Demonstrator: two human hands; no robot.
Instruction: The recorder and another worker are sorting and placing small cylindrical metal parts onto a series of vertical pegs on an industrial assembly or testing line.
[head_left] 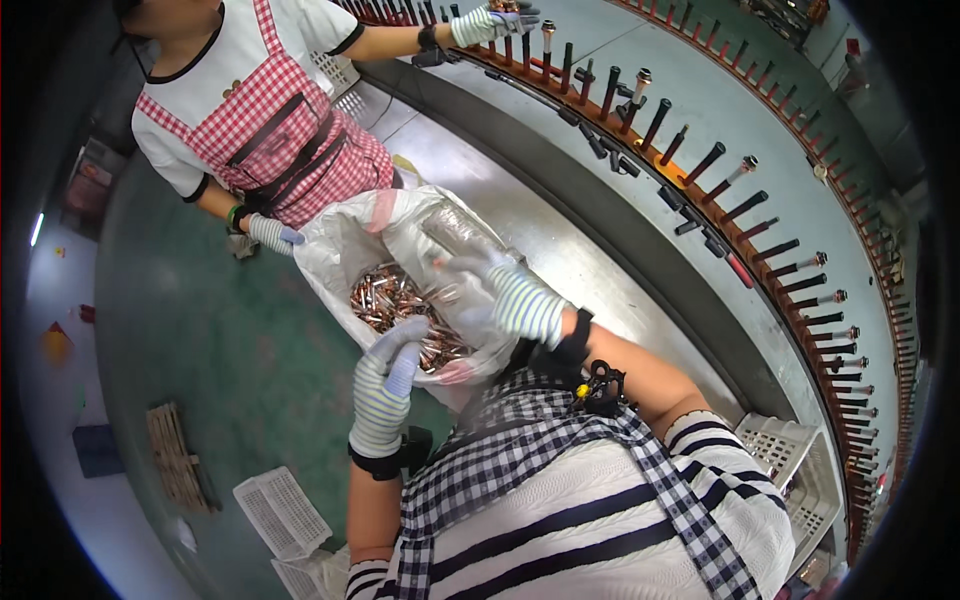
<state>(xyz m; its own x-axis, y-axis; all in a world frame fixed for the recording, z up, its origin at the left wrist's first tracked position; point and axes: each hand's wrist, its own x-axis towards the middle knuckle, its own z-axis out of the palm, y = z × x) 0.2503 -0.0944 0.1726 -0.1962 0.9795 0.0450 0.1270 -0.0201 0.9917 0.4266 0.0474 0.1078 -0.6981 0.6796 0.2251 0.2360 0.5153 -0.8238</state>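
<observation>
Apparently, sorting or gathering is the step in hand: the copper-coloured parts (385,292) are lying in a loose heap inside the open white sack (325,262), which is sitting at the left edge of the metal bench (570,245). The left hand (380,400) is hovering by the sack's near left edge, thumb and fingertips standing close together; whether they are pinching a part, I cannot tell. The right hand (522,300) is reaching in over the sack's right edge, its fingers too blurred to show whether they are holding anything. Some clear plastic (458,230) is lying near the sack's far right corner. 1 co-worker's hand (272,234) is touching the far left edge. The next move is probably calling for a narrow fingertip pinch, with both hands keeping clear of the sack's loose rim.
</observation>
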